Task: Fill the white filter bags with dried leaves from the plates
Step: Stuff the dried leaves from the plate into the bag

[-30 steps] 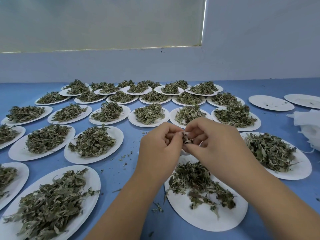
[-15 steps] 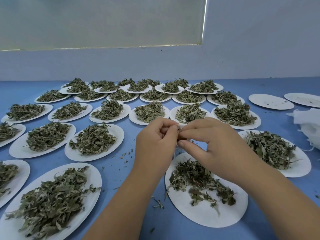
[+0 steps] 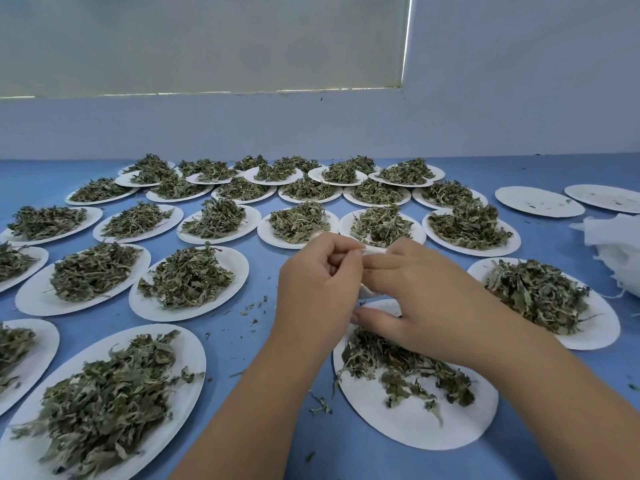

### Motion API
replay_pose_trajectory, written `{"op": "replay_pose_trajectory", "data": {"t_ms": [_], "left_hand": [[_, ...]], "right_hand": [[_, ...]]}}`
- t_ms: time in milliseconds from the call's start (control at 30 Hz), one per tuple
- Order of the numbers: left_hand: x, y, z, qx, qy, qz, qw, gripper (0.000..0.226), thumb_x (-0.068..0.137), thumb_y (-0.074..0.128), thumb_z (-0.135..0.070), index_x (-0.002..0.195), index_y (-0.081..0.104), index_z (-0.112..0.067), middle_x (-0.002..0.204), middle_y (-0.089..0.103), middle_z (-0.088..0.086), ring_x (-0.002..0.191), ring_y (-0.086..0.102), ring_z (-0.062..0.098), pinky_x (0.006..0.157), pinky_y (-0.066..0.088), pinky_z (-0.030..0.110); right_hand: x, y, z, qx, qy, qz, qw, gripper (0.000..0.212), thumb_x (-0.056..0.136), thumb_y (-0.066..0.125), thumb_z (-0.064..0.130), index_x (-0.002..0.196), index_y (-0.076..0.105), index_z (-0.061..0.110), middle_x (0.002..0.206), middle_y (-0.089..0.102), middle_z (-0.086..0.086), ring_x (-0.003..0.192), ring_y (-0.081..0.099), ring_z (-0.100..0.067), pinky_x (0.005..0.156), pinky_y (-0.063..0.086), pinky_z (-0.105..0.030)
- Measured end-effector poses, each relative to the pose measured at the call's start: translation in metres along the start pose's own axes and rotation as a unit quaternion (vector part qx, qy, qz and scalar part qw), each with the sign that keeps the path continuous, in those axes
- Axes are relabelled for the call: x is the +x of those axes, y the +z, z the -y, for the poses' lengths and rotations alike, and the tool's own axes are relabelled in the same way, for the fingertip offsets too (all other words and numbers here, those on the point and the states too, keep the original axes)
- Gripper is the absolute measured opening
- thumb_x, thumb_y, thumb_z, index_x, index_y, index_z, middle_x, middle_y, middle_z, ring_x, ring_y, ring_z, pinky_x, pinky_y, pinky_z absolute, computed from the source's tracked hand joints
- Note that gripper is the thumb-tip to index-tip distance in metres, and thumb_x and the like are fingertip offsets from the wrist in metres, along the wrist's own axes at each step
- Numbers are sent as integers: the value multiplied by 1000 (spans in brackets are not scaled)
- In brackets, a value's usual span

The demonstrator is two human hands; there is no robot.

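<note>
Both hands meet above the near plate [image 3: 408, 424], which carries a thin scatter of dried leaves [image 3: 401, 365]. My left hand [image 3: 318, 289] curls its fingers round a small white filter bag [image 3: 375, 251], most of it hidden behind the fingers. My right hand [image 3: 422, 299] pinches the same bag at its top edge, thumb below. Only a white strip of the bag shows between the fingertips and a bit near the thumbs.
Several white plates heaped with dried leaves cover the blue table [image 3: 249, 344], such as one at front left [image 3: 104, 400] and one at right [image 3: 540, 299]. Two nearly bare plates [image 3: 540, 202] lie at back right. A pile of white filter bags [image 3: 620, 254] sits at the right edge.
Both hands have risen slightly and drawn together on the bag. The leaves seen between the fingers earlier are now hidden, and a white edge of the bag shows instead.
</note>
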State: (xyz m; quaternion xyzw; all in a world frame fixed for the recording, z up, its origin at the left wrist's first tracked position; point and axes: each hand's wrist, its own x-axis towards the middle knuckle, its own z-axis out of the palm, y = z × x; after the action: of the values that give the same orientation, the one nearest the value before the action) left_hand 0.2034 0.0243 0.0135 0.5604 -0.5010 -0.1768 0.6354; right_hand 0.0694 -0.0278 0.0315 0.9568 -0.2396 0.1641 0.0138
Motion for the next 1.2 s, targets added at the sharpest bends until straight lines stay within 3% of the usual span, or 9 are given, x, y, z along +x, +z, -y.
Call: {"op": "replay_pose_trajectory", "data": {"t_ms": [167, 267, 400, 533, 633, 700, 800, 967, 1200], "left_hand": [[1, -1, 1, 18, 14, -11, 1000, 17, 92, 59, -7, 82, 66, -20, 51, 55, -20, 42, 49, -3, 43, 34, 7], [1, -3, 2, 17, 21, -17, 999, 17, 92, 59, -8, 83, 67, -19, 53, 56, -20, 45, 48, -3, 45, 34, 7], [-2, 0, -1, 10, 29, 33, 999, 24, 91, 60, -4, 79, 66, -23, 57, 58, -20, 48, 51, -3, 46, 39, 8], [-3, 2, -3, 3, 26, 45, 999, 25, 91, 59, 0, 79, 66, -20, 56, 59, -20, 45, 54, -4, 45, 37, 5], [-1, -2, -1, 11, 28, 6, 1000, 21, 92, 58, -4, 81, 66, -20, 56, 58, -20, 45, 50, -3, 45, 35, 5], [2, -5, 1, 21, 32, -28, 999, 20, 93, 58, -7, 82, 66, -22, 56, 55, -21, 46, 47, -3, 45, 33, 6], [3, -8, 2, 19, 36, -61, 997, 16, 94, 58, -11, 85, 66, -20, 53, 52, -21, 44, 43, -1, 44, 32, 7], [2, -8, 0, 31, 63, -84, 994, 19, 95, 58, -10, 85, 64, -25, 56, 54, -26, 47, 47, -4, 44, 33, 6], [3, -9, 0, 30, 77, -92, 992, 24, 95, 57, -9, 83, 62, -30, 59, 55, -24, 48, 46, -1, 42, 34, 6]], "right_hand": [[-2, -5, -3, 61, -21, -22, 998, 19, 93, 52, 44, 101, 66, 35, 104, 61, 25, 86, 50, -15, 80, 42, -32], [-6, -9, -8, 90, -12, -71, 993, 21, 92, 58, 38, 107, 71, 32, 107, 66, 25, 86, 54, -15, 76, 47, -34], [-3, -3, -4, 55, 13, -20, 998, 35, 90, 42, 47, 98, 71, 28, 97, 66, 18, 91, 55, -9, 72, 50, -35], [-2, -2, -4, 71, 6, -22, 997, 27, 91, 49, 42, 91, 69, 23, 90, 65, 15, 86, 56, -8, 69, 49, -36], [-4, -11, -9, 164, 2, -51, 985, 20, 91, 59, 36, 104, 72, 29, 99, 69, 16, 84, 60, -7, 69, 50, -26], [-6, -17, -12, 235, 23, -102, 966, 13, 87, 63, 35, 94, 73, 32, 93, 68, 19, 74, 60, -8, 62, 44, -15], [-9, -22, -20, 274, 84, -135, 949, 16, 78, 63, 45, 75, 68, 31, 77, 62, 17, 64, 54, -5, 57, 41, -14], [-14, -20, -26, 147, 165, 117, 968, 46, 69, 54, 76, 103, 56, 45, 97, 53, 24, 79, 53, 4, 64, 39, -17], [-17, -12, -17, 114, 140, 215, 960, 69, 60, 64, 79, 121, 43, 55, 112, 42, 24, 93, 49, 2, 78, 45, -27]]}}
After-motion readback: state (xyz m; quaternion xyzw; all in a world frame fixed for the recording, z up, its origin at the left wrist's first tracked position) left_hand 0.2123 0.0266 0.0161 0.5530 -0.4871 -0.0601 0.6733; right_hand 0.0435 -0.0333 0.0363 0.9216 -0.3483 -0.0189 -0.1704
